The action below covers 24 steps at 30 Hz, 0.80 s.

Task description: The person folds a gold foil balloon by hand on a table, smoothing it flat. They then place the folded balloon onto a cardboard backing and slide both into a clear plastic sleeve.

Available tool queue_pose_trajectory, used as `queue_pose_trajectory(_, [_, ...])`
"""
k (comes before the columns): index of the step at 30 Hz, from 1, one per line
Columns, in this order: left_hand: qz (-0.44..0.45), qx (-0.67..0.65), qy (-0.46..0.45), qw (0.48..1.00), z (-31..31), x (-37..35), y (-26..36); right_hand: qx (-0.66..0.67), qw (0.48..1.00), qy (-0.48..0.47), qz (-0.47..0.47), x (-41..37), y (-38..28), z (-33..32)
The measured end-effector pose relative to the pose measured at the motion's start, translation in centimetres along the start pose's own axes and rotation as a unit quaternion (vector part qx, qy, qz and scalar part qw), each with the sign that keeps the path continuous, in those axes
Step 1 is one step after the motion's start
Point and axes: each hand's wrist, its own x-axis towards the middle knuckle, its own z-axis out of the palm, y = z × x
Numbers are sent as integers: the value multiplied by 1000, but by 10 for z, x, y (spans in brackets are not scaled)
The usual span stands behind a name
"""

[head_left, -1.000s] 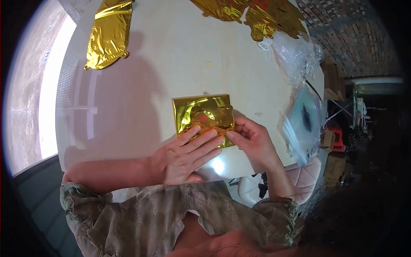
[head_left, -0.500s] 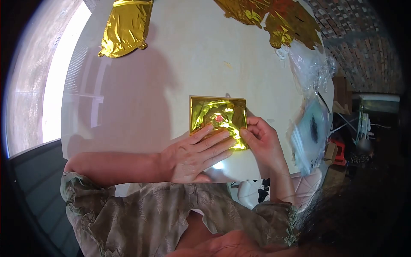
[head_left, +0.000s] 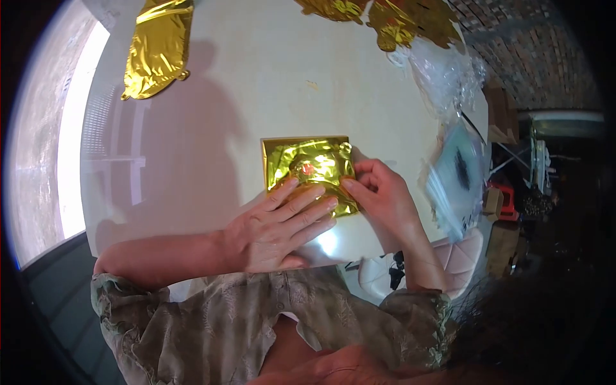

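A gold foil balloon (head_left: 314, 154), folded into a flat, shiny rectangle with a small reddish spot on top, lies near the front edge of the table. Across its lower part rests my left hand (head_left: 282, 221), palm down with the fingers stretched out. At the right edge of the foil, my right hand (head_left: 378, 192) pinches the rim between thumb and curled fingers. What lies beneath my left palm is hidden.
A long gold foil balloon (head_left: 157, 51) lies at the table's far left, with more gold foil (head_left: 417, 22) at the far right. Clear plastic (head_left: 439, 74) and a plastic bag pack (head_left: 455, 173) line the right edge. A pale quilted chair (head_left: 459, 256) stands below.
The view has shifted, so the table and everything on it sit a little differently in the frame. Both hands keep nearly the same place on the folded foil.
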Motion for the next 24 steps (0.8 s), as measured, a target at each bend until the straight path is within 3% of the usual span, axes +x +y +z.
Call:
queue_pose_trajectory(6, [-12,28,5,1000,1,-1,2,64,991,-79,91,4,-4,-5])
queue_pose_trajectory(9, [-16,17,9,1000,-1,0,2,41,990,-101,92,5,-3,-7])
queue_pose_trajectory(24, [-1,27,34,999,-4,6,3,171,981,-34,87,-39,17,6])
